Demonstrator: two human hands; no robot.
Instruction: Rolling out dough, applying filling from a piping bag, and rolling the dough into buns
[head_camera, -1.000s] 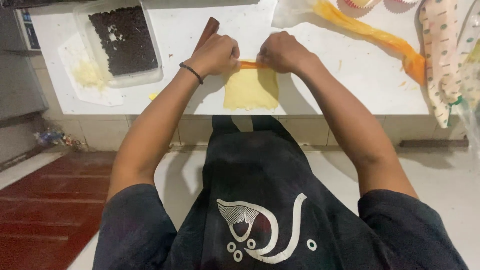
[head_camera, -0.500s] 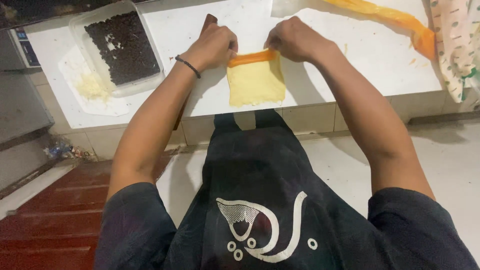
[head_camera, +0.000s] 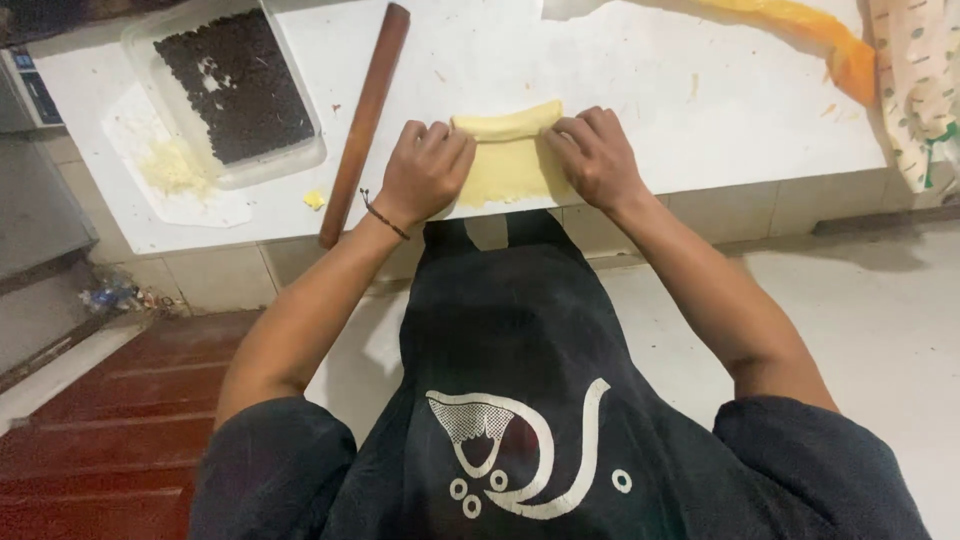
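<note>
On the white worktop (head_camera: 700, 100), a clear plastic tray of dark chips (head_camera: 235, 85) sits far left, a long brown wooden rolling pin (head_camera: 365, 120) beside it. The left hand (head_camera: 425, 172) and right hand (head_camera: 592, 155) press curled fingers on the pale yellow dough sheet (head_camera: 508, 165) at the near edge, gripping its rolled far end. Even pressure from both sides should keep the roll tight; its long axis runs left-right.

I see both arms stretched forward and a little inward. My left hand (head_camera: 425, 170) lies palm down, fingers curled, knuckles up, with a thin dark band at the wrist. My right hand (head_camera: 592, 155) mirrors it, palm down, fingers bent. The two hands stay apart, at the same level.
</note>
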